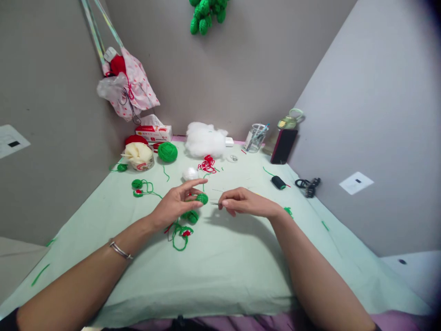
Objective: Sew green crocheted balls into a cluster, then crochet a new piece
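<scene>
— Two hands meet over the middle of the table (220, 257), is that right?

— Yes. The left hand (175, 204) pinches a small green crocheted ball (202, 198) between thumb and fingertips, the other fingers fanned out above it. It sits raised just off the cloth, probably so the ball can be turned freely.

— And the right hand (241, 202)?

— Its fingers are pressed together on a thin needle (214, 203), the tip aimed at the ball and nearly touching it. Holding it that close to the point would give control, I think.

— What lies underneath?

— Another green piece with a trailing green yarn loop (181, 234) lies just below the left hand, within easy reach.

— Farther back?

— A green yarn ball (167, 151), white stuffing (205, 139), a tangle of red thread (207, 164), a dark spool (278, 182) and a clear cup of tools (256, 138), all pushed toward the wall, near but out of the way.

— Any writing?

— A tissue box (154, 133) has red print, too small to read.
</scene>
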